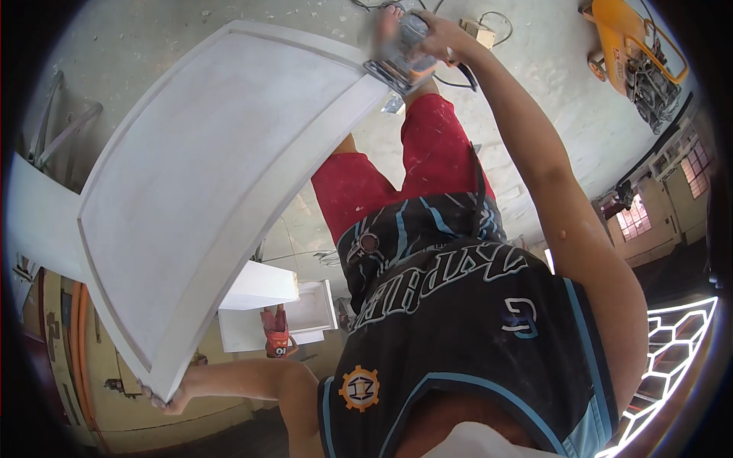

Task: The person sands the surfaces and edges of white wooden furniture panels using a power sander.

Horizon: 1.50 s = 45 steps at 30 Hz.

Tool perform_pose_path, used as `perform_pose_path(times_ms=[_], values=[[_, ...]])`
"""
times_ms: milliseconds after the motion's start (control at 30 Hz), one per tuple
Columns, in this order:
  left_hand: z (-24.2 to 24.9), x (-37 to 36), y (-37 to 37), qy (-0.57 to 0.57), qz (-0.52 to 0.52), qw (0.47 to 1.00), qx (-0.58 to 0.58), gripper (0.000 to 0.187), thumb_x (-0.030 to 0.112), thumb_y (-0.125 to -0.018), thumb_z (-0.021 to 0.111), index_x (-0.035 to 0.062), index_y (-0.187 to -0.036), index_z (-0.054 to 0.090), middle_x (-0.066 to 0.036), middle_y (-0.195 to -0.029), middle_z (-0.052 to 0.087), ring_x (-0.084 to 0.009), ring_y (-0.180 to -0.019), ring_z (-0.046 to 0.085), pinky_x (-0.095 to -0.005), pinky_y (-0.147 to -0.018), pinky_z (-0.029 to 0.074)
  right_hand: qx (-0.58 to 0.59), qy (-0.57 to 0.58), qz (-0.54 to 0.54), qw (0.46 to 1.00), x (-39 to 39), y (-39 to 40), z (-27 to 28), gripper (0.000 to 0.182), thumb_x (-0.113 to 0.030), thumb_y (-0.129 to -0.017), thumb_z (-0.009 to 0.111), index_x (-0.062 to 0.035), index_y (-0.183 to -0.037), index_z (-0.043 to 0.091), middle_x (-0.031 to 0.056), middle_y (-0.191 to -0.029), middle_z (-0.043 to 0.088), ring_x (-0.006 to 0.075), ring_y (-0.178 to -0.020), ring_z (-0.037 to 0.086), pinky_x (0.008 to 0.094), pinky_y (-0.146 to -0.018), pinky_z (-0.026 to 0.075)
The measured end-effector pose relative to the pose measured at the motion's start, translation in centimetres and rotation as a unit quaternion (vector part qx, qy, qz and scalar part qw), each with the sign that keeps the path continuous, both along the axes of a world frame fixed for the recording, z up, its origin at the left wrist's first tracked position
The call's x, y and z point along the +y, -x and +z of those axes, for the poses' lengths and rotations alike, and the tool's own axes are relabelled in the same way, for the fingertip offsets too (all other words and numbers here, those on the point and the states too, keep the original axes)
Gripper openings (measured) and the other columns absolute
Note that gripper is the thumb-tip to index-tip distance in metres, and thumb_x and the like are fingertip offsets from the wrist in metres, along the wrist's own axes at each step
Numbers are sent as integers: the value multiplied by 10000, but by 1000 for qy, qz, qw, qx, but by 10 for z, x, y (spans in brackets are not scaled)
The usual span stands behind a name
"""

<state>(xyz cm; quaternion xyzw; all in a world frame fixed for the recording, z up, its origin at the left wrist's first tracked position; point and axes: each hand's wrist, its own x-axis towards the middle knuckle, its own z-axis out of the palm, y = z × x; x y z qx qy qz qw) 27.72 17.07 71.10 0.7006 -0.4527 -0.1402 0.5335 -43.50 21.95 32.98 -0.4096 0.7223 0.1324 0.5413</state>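
Note:
A white framed panel [206, 130], like a cabinet door with a raised border, spans the left and middle of the view, tilted before my body. At its far end, my right hand [443, 38] grips a grey and orange power sander [408, 53], whose flat base rests at the panel's corner. The sander is partly blurred. Down at the lower left, my left hand [169, 401] has its fingers wrapped round the panel's near corner.
Another white surface [42, 217] lies beyond the panel's left edge. A yellow-framed machine [630, 53] stands at the upper right. Behind, a person in a red shirt [276, 332] is near white box-like furniture [313, 309]. A dark cord [458, 82] runs near the sander.

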Motion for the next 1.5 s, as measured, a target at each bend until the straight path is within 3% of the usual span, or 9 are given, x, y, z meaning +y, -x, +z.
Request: perform_pose_path(times_ms=[67, 233, 333, 433, 600, 900, 1233, 1333, 1500], values=[[3, 5, -9, -12, 3, 1000, -4, 139, 200, -650, 588, 128, -659, 706, -107, -803, 682, -377, -1010, 610, -571, -943, 421, -53, 0, -16, 998, 1, -3, -43, 989, -298, -536, 818, -166, -1435, 427, 195, -1150, 657, 325, -955, 665, 421, -718, 560], [9, 7, -27, -31, 13, 999, -11, 148, 209, -648, 581, 130, -655, 706, -107, -801, 682, -379, -1007, 610, -572, -941, 420, 147, 36, 167, 974, 14, -59, -158, 975, -387, -552, 801, -237, -1440, 428, 233, -1372, 516, 448, -1235, 499, 572, -939, 435], [12, 9, -31, -25, 16, 999, -14, 153, 214, -647, 578, 130, -652, 706, -107, -800, 682, -380, -1006, 610, -573, -940, 419, 4, -70, 118, 990, -10, -71, -110, 969, -443, -569, 781, -194, -1437, 429, 251, -1348, 530, 427, -1228, 516, 513, -1040, 369], [14, 6, -35, -21, 12, 1000, -10, 158, 219, -646, 574, 131, -650, 705, -107, -798, 681, -381, -1004, 610, -573, -939, 419, -79, -22, 10, 997, 16, -60, -89, 940, -318, -552, 824, -54, -1380, 468, 193, -1151, 654, 327, -1074, 615, 364, -926, 474], [10, 3, -40, -8, 9, 1000, -5, 167, 227, -643, 567, 133, -645, 705, -106, -796, 681, -383, -1002, 610, -574, -938, 418, -76, -51, 8, 996, 36, -27, -27, 983, -316, -551, 827, -68, -1413, 426, 195, -1194, 638, 314, -1120, 599, 351, -953, 461], [11, 6, -42, -1, -7, 1000, -18, 183, 243, -640, 556, 135, -637, 705, -106, -791, 680, -386, -998, 611, -575, -935, 416, -65, -30, -5, 997, 37, -54, -118, 956, -297, -554, 834, -86, -1404, 450, 184, -1227, 626, 306, -1150, 581, 348, -975, 448], [19, -10, -26, 106, -110, 988, 16, 201, 259, -636, 543, 138, -629, 704, -105, -787, 680, -390, -994, 611, -577, -932, 414, -196, 16, -37, 980, 53, -92, 41, 923, -224, -594, 842, -123, -1414, 429, 142, -1215, 622, 278, -1160, 575, 351, -981, 450], [20, -18, -2, 127, -91, 988, 20, 275, 310, -639, 534, 88, -656, 695, -152, -666, 649, -372, -824, 669, -546, -909, 446, -236, 6, -41, 971, 27, -134, 93, 931, -216, -600, 846, -127, -1421, 416, 137, -1208, 619, 265, -1153, 576, 348, -983, 449], [23, -24, -6, 119, -102, 987, 42, 287, 335, -621, 536, 96, -655, 691, -139, -710, 667, -354, -844, 667, -517, -931, 431, -401, 102, -23, 910, 6, -159, 110, 960, -181, -572, 856, -108, -1419, 409, 138, -1226, 605, 248, -1160, 562, 335, -1006, 433]])
